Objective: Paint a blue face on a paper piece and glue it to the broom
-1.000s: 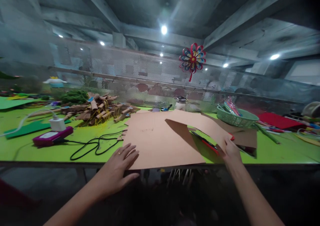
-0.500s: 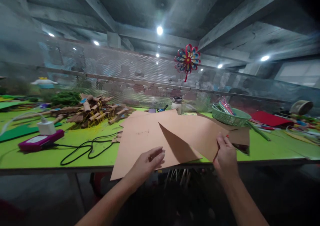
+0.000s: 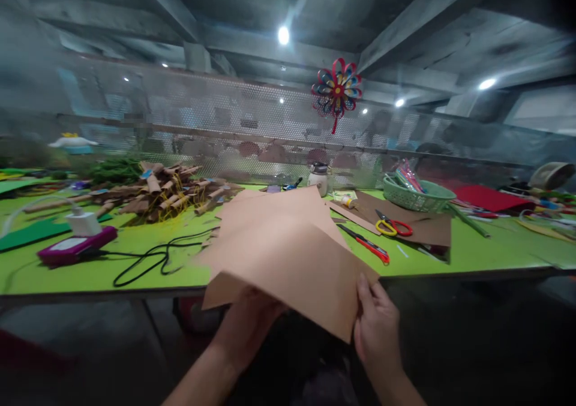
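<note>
A large tan paper sheet (image 3: 288, 244) is folded over on itself and hangs off the front edge of the green table (image 3: 90, 274). My right hand (image 3: 375, 328) grips its lower right corner, thumb on top. Under the sheet's near edge is my left hand (image 3: 247, 328); its fingers are mostly hidden by the paper it supports.
Red-handled scissors (image 3: 391, 225) and a red utility knife (image 3: 366, 245) lie on brown card to the right, near a green basket (image 3: 416, 197). A black cable (image 3: 148, 259), a magenta device (image 3: 76, 245) and a pile of brown paper rolls (image 3: 166, 193) occupy the left.
The right part of the sheet has been folded across to the left and pulled toward me. Both hands moved closer together and nearer; scissors and knife are now uncovered.
</note>
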`<state>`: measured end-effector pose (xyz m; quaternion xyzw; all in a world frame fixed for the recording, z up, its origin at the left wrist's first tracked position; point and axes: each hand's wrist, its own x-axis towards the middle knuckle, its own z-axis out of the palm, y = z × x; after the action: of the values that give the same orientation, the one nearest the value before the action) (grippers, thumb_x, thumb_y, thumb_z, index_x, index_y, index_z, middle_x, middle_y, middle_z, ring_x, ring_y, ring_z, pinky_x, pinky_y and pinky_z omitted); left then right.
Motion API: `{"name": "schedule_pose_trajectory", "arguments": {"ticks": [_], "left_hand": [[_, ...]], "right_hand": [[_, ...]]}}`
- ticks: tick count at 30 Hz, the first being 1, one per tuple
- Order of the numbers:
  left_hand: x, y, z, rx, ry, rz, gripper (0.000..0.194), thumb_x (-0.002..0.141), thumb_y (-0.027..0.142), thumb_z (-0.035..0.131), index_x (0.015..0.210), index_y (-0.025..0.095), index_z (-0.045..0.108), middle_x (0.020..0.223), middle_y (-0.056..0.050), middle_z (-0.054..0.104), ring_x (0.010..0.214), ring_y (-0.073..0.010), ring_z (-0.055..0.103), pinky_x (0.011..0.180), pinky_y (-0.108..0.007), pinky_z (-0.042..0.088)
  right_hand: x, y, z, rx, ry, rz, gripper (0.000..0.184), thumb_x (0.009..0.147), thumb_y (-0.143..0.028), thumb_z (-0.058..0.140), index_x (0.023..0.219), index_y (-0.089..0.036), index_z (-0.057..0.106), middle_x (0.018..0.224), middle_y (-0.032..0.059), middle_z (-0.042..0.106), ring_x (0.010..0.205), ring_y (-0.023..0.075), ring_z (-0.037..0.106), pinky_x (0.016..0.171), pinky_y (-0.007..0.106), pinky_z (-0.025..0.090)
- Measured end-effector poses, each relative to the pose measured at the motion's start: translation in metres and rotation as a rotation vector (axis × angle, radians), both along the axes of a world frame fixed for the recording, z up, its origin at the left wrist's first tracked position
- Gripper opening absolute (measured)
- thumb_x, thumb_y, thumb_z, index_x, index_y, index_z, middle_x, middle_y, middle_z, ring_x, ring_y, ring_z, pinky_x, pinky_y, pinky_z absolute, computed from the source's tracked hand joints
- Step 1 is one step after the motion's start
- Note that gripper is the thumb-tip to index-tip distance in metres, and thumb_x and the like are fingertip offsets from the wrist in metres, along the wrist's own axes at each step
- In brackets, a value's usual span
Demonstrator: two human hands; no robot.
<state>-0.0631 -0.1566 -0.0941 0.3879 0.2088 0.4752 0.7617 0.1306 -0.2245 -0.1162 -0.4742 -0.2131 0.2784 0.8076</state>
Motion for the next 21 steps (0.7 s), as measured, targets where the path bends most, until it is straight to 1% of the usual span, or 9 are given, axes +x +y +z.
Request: {"name": "schedule_pose_trajectory", "arguments": {"ticks": [1, 3, 5, 9, 12, 15, 17, 19, 21], "left_hand": [[0.0, -0.007, -0.002, -0.001, 0.005, -0.013, 0.038, 0.069, 0.018, 0.078, 0.107, 0.019, 0.07, 0.115, -0.01, 0.072, 0.114, -0.0318, 0.064, 0.095, -0.045, 0.054], [0.0, -0.019, -0.004, 0.03, -0.039, -0.054, 0.062, 0.064, 0.014, 0.077, 0.123, 0.025, 0.063, 0.133, -0.009, 0.063, 0.126, -0.0325, 0.057, 0.099, -0.046, 0.052], [-0.001, -0.024, -0.004, 0.054, -0.044, -0.019, 0.071, 0.062, 0.019, 0.078, 0.13, 0.028, 0.058, 0.142, -0.009, 0.057, 0.131, -0.0315, 0.053, 0.102, -0.045, 0.05], [0.0, -0.017, -0.007, 0.04, 0.122, 0.155, 0.056, 0.079, 0.041, 0.073, 0.128, 0.02, 0.059, 0.134, -0.013, 0.063, 0.123, -0.0296, 0.06, 0.104, -0.043, 0.049], [-0.003, -0.006, -0.008, 0.063, 0.191, 0.194, 0.054, 0.087, 0.046, 0.065, 0.132, 0.017, 0.057, 0.131, -0.014, 0.065, 0.119, -0.0292, 0.063, 0.1, -0.043, 0.051], [-0.016, 0.002, -0.002, 0.158, 0.289, 0.127, 0.053, 0.087, 0.045, 0.065, 0.13, 0.014, 0.06, 0.123, -0.015, 0.069, 0.112, -0.0296, 0.067, 0.095, -0.043, 0.054], [-0.025, 0.003, 0.005, 0.254, 0.387, 0.027, 0.048, 0.084, 0.042, 0.069, 0.123, 0.014, 0.066, 0.116, -0.014, 0.073, 0.107, -0.0293, 0.068, 0.092, -0.041, 0.055], [-0.031, 0.003, 0.012, 0.38, 0.494, -0.08, 0.04, 0.08, 0.037, 0.074, 0.114, 0.015, 0.072, 0.11, -0.01, 0.075, 0.102, -0.028, 0.069, 0.088, -0.036, 0.055], [-0.031, 0.001, 0.016, 0.525, 0.596, -0.154, 0.027, 0.079, 0.032, 0.073, 0.101, 0.017, 0.077, 0.102, -0.007, 0.077, 0.096, -0.0256, 0.07, 0.084, -0.032, 0.055]], "right_hand": [[0.0, 0.005, 0.0, -0.003, 0.029, 0.008, 0.047, 0.071, -0.052, 0.078, 0.099, -0.015, 0.071, 0.096, 0.0096, 0.078, 0.081, 0.0232, 0.074, 0.065, 0.029, 0.06], [-0.002, 0.011, 0.0, -0.04, 0.033, 0.025, 0.049, 0.068, -0.052, 0.081, 0.099, -0.015, 0.071, 0.093, 0.0083, 0.079, 0.076, 0.0222, 0.074, 0.062, 0.028, 0.059], [-0.006, 0.011, -0.005, -0.098, -0.016, 0.024, 0.049, 0.067, -0.054, 0.081, 0.096, -0.015, 0.072, 0.088, 0.0069, 0.079, 0.072, 0.0219, 0.073, 0.061, 0.028, 0.059], [-0.014, -0.003, -0.021, -0.226, -0.194, 0.012, 0.043, 0.065, -0.055, 0.08, 0.08, -0.016, 0.076, 0.07, 0.0047, 0.076, 0.064, 0.023, 0.07, 0.056, 0.029, 0.058], [-0.013, -0.018, -0.034, -0.248, -0.321, 0.141, 0.034, 0.064, -0.051, 0.083, 0.072, -0.018, 0.078, 0.066, 0.0051, 0.075, 0.068, 0.0264, 0.072, 0.061, 0.032, 0.061], [0.004, -0.03, -0.039, -0.193, -0.33, 0.325, 0.038, 0.066, -0.047, 0.084, 0.091, -0.019, 0.081, 0.09, 0.0087, 0.079, 0.089, 0.0307, 0.073, 0.078, 0.036, 0.061], [0.02, -0.031, -0.036, -0.191, -0.294, 0.39, 0.042, 0.073, -0.052, 0.078, 0.097, -0.018, 0.08, 0.097, 0.0124, 0.079, 0.093, 0.0305, 0.073, 0.082, 0.037, 0.06], [0.034, -0.025, -0.027, -0.176, -0.281, 0.441, 0.047, 0.081, -0.057, 0.069, 0.101, -0.016, 0.079, 0.101, 0.016, 0.077, 0.097, 0.0296, 0.072, 0.084, 0.037, 0.059], [0.04, -0.015, -0.013, -0.119, -0.333, 0.531, 0.05, 0.082, -0.057, 0.069, 0.11, -0.016, 0.076, 0.109, 0.0169, 0.075, 0.102, 0.0283, 0.07, 0.085, 0.037, 0.058]]}}
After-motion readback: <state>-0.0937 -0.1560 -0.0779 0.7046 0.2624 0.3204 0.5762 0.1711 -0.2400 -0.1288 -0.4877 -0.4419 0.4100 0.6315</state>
